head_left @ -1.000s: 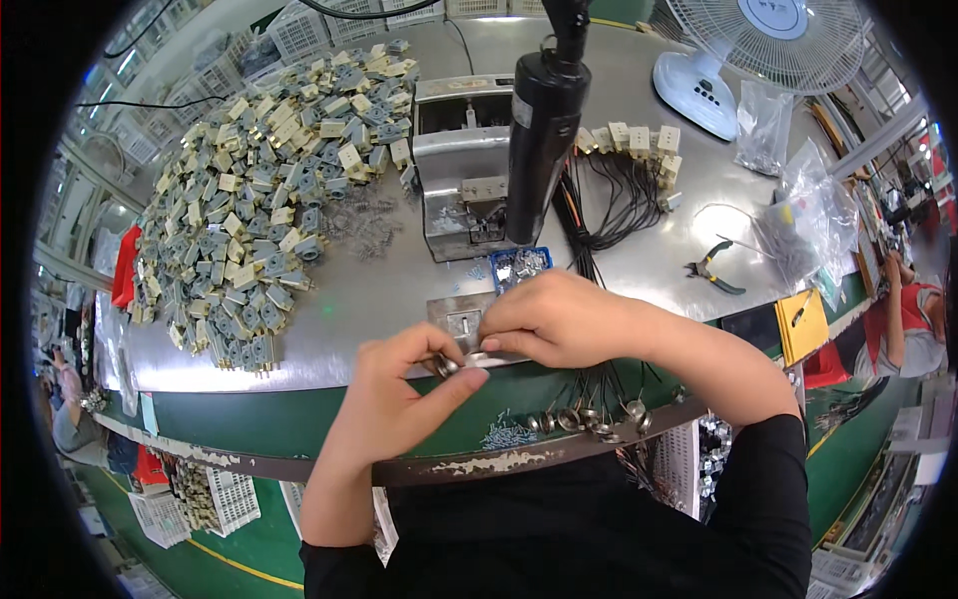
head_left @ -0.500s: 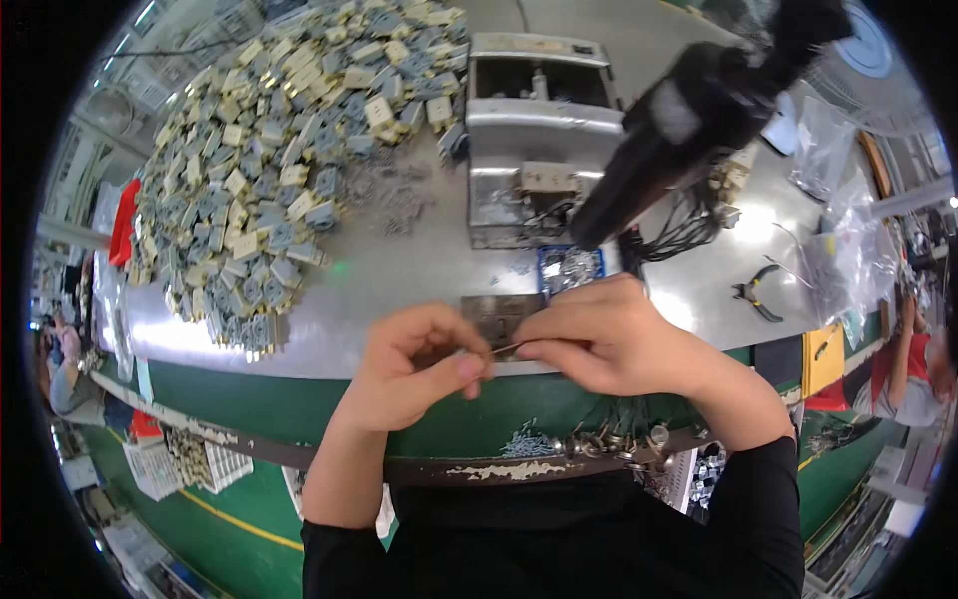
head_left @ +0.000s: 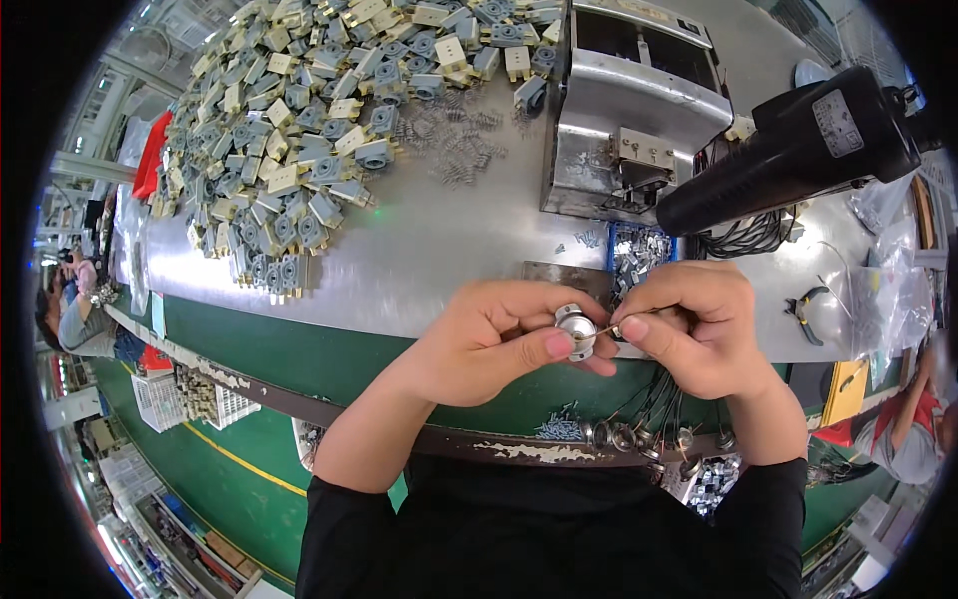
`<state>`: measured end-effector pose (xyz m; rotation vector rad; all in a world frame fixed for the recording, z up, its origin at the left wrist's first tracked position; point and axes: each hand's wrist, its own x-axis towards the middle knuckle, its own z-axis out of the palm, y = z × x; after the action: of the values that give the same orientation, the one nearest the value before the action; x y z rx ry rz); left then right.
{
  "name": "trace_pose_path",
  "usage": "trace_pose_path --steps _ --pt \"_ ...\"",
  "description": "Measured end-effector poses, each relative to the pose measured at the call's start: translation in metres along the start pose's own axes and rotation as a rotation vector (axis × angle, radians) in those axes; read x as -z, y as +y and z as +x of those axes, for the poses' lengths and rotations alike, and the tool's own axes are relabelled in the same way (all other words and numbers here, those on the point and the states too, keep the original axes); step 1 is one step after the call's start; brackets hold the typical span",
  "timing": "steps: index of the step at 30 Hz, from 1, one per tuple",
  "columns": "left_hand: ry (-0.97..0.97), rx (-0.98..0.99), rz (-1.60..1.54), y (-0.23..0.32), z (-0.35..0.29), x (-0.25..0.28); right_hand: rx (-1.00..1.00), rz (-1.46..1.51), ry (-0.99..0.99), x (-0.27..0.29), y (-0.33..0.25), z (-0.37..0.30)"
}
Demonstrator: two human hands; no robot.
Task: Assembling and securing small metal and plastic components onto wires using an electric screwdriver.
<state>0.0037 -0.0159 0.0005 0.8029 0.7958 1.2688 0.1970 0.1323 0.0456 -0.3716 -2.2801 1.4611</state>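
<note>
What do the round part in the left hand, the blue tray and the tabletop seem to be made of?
Round part: probably polished metal, silvery with bright highlights. Tray: likely plastic, from its uniform blue; gloss unclear. Tabletop: apparently brushed metal, grey with broad, blurred reflections.

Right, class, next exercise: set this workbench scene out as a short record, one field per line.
Left hand: left hand grips a round metal cup
Right hand: right hand pinches a thin strand at the cup
Beyond the hands: blue tray of small metal parts; metal machine; tilted black cylinder
Table, left: heap of grey and cream blocks, loose springs beside it
Table, right: pliers
Near edge: small screws, wired metal cups
Unclear: strand's material
</note>
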Motion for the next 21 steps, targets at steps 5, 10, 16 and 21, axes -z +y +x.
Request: trace_pose_path --steps 5,10,16,21 --pt "-0.112 -0.025 -0.114 -0.008 -0.002 0.009 0.086 -0.153 -0.102 0.000 -0.020 0.002" --pt "-0.260 -0.044 -0.357 -0.025 0.004 0.014 0.032 -0.077 -0.048 -0.010 -0.018 0.002" --pt "-0.204 -0.146 -0.276 -0.031 0.008 0.010 0.117 -0.107 -0.017 -0.013 -0.014 0.000" --pt "0.000 -0.294 -0.087 -0.034 0.008 0.004 0.122 -0.156 -0.011 -0.011 -0.017 -0.002"
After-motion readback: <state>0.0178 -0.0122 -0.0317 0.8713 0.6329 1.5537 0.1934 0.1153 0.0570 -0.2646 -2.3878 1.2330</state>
